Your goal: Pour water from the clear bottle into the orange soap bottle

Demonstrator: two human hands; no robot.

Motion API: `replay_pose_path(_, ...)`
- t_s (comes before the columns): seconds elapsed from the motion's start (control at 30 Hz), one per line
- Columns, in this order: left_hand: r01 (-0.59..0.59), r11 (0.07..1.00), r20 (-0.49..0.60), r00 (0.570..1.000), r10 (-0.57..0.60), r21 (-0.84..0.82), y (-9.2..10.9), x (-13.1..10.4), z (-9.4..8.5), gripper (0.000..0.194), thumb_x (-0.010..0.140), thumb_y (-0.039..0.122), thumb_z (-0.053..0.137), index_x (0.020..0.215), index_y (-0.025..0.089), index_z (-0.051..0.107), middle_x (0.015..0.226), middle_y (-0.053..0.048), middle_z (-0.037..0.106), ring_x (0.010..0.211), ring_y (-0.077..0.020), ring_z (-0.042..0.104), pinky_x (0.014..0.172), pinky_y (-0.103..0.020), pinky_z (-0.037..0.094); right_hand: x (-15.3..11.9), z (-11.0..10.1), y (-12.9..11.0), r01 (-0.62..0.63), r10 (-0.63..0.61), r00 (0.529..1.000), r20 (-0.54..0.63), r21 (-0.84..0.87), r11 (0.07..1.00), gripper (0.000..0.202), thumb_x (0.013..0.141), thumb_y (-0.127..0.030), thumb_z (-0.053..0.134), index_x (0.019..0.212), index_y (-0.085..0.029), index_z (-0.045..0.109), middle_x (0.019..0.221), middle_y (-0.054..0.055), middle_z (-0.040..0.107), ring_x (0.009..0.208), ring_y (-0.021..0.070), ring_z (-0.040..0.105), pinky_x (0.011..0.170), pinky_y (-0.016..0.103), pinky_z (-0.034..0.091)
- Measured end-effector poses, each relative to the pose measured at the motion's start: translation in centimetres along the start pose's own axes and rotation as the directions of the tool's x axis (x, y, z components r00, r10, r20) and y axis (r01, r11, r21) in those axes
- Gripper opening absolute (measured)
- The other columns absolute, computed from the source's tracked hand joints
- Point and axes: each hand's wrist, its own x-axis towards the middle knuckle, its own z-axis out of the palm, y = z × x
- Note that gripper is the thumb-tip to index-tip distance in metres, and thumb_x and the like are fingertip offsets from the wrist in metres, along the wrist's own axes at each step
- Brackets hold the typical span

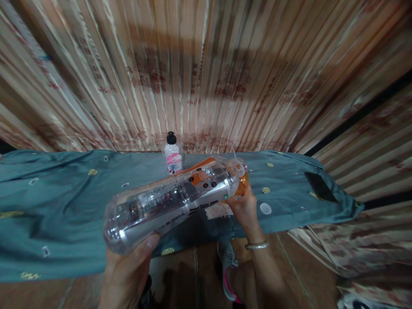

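My left hand [131,266] is closed round the base of a large clear plastic bottle [154,206] with an orange and white label. The bottle lies nearly sideways in the air, its neck end pointing right and slightly up. At that end, my right hand [244,206] grips a smaller see-through bottle [243,182] that looks orange. The neck of the large bottle overlaps the smaller one, and I cannot tell whether they touch. Something thin and clear sticks up there. Under the bottles lies a pale cloth [219,211], partly hidden.
A clear bottle with a black cap and pink label [174,159] stands at the back of the teal cloth-covered surface [64,206]. On the right lie a white disc [265,209] and a dark phone [321,187]. A patterned curtain [199,86] hangs behind.
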Motion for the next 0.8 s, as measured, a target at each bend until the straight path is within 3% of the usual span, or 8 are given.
replay_pose_path(0.27,-0.013,1.000,-0.001,1.000,0.012,-0.025,-0.10,0.13,0.07,0.079,0.059,0.035,0.111,0.131,0.029,0.080,0.112,-0.006,0.088,0.119,-0.0344,0.082,0.098,-0.039,0.070,0.08,0.11,0.12,-0.014,0.014,1.000,-0.010,0.008,1.000,0.074,0.062,-0.054,0.093,0.127,-0.023,0.071,0.106,0.009,0.090,0.096,0.0354,0.087,0.082,0.044,0.070)
replay_pose_path(0.5,-0.017,1.000,0.007,1.000,0.017,-0.003,0.06,0.11,0.22,0.069,0.063,0.035,0.108,0.126,0.026,0.081,0.112,-0.007,0.088,0.122,-0.0379,0.081,0.100,-0.045,0.070,0.08,0.09,0.42,0.000,0.000,1.000,-0.011,-0.004,1.000,0.077,0.063,-0.053,0.092,0.131,-0.023,0.071,0.107,0.008,0.090,0.098,0.0361,0.087,0.084,0.044,0.070)
replay_pose_path(0.67,-0.019,1.000,0.006,1.000,0.019,-0.005,0.04,0.06,0.28,0.071,0.062,0.035,0.108,0.126,0.028,0.080,0.116,-0.007,0.087,0.129,-0.0359,0.078,0.100,-0.040,0.070,0.07,0.15,0.62,0.025,-0.025,0.999,-0.022,0.005,1.000,0.076,0.064,-0.053,0.091,0.131,-0.023,0.071,0.109,0.009,0.090,0.098,0.0356,0.087,0.085,0.044,0.070)
replay_pose_path(0.8,-0.023,1.000,0.003,1.000,0.023,-0.007,-0.02,0.01,0.27,0.074,0.061,0.036,0.109,0.129,0.029,0.081,0.113,-0.005,0.087,0.122,-0.0344,0.080,0.099,-0.039,0.070,0.04,0.20,0.63,0.029,-0.029,0.999,-0.022,-0.014,0.999,0.075,0.065,-0.052,0.091,0.131,-0.023,0.071,0.107,0.008,0.090,0.098,0.0354,0.087,0.084,0.044,0.070)
